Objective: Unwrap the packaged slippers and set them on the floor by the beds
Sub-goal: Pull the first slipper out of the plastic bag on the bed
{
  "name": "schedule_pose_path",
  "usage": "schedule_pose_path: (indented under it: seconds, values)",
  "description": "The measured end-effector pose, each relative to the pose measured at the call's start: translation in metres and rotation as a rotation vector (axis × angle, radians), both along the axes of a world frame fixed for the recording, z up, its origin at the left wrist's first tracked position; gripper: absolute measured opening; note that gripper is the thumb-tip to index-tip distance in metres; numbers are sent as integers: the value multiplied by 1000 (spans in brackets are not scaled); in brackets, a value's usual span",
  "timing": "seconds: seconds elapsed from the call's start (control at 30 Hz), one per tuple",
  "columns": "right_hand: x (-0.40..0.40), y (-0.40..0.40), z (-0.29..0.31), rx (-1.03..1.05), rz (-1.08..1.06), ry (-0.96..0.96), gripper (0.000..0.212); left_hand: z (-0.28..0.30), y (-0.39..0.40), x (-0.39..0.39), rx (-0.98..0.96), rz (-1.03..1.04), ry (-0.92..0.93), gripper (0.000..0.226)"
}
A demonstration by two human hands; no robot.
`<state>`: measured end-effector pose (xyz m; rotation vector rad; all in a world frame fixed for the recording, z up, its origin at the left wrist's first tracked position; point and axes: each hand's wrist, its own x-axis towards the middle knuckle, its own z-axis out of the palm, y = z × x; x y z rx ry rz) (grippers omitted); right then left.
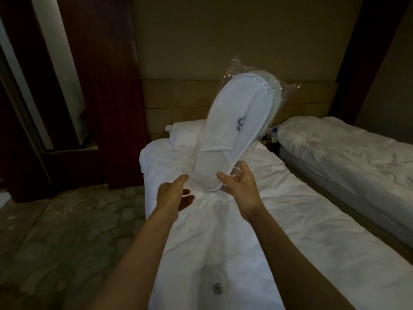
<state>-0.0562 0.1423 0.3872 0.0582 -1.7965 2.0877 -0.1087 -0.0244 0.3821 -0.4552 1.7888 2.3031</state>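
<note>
Slippers come in two lots: nearest, a second pair (212,285) lies flat on the near bed (290,242), its dark emblem facing up; whether it is wrapped is too dim to tell. Further out, the right hand (240,186) holds up the packaged slippers (234,130) by the heel end, thumb on the front and fingers curled behind, so the pack stands tilted above the bed with its toe end highest. The plastic bag (288,88) looks sealed around them, with loose film sticking out at the top. The left hand (176,193) is open, fingers spread, just beside the heel end of the pack and seemingly not touching it. Risks, as I judge them: held only at one end, the slick film could slide through the fingers and the pack drop onto the sheets; a hard tear could fling a slipper out toward the floor (67,231) or into the gap before the far bed (346,153).
</note>
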Motion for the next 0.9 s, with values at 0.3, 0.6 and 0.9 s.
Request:
schedule_pose_path:
  seconds: [0.3, 0.6, 0.9]
  values:
    - [-2, -11, 2, 15, -35, 36, 28, -6, 24, 12, -39, -10, 151, 37]
    - [-3, -10, -6, -15, -71, 5, 30, -22, 32, 16, -358, 34, 460, 27]
    - [-4, -10, -10, 59, -152, -7, 26, -23, 34, 20, -596, 9, 555, 32]
